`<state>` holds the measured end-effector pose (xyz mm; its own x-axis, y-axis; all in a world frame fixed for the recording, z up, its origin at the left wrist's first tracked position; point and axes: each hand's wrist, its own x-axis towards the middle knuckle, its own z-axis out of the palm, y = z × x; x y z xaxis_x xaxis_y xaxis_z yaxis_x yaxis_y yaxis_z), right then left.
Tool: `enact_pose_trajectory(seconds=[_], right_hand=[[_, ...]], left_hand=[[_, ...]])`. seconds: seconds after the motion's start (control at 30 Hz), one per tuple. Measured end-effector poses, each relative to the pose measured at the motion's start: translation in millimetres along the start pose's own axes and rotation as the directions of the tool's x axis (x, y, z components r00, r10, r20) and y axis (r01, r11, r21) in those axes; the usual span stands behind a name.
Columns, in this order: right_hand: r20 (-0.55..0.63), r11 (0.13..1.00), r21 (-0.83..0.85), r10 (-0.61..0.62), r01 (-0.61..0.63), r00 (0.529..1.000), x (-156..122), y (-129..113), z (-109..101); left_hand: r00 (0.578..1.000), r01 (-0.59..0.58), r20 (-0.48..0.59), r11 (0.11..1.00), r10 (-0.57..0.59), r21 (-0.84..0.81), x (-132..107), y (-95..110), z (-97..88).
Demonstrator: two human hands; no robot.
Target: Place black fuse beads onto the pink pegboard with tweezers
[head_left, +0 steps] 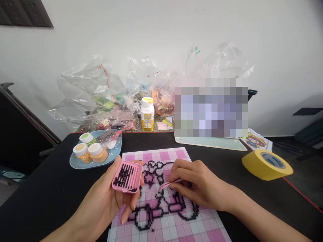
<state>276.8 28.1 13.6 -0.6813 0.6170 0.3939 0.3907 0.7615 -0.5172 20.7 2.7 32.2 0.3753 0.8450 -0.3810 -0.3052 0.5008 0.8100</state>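
My left hand (111,198) is closed around a small pink tray (127,176) that holds black beads in its grooves. It hovers over the left side of a pink-and-white checked pegboard (176,225). An outline of black beads (151,210) runs across the board. My right hand (195,186) pinches pink tweezers (168,184), tips pointing left and down at the bead outline near the board's middle.
A blue plate (75,163) at the left carries three small jars of beads and a packet. A yellow tape roll (266,164) lies at the right. Behind stand a white bottle with yellow cap (147,114), clear plastic bags of beads (101,97) and a blurred-out box.
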Motion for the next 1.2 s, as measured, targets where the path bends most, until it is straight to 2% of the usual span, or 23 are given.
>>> enact_pose_trajectory(seconds=[0.43,0.93,1.2], right_hand=[[-0.033,0.999,-0.043,0.01,-0.011,0.999,-0.5,0.7,0.2],[-0.011,0.998,-0.069,-0.013,0.013,1.0,-0.1,0.0,0.4],[0.005,0.997,-0.069,-0.016,0.016,1.0,-0.2,0.8,-0.7]], left_hand=[[0.999,0.035,-0.024,0.999,-0.035,-0.015,0.9,2.8,3.1],[1.0,0.008,-0.012,1.0,-0.008,0.012,0.7,0.8,0.3],[1.0,0.014,-0.01,1.0,-0.015,-0.024,-1.3,2.0,5.6]])
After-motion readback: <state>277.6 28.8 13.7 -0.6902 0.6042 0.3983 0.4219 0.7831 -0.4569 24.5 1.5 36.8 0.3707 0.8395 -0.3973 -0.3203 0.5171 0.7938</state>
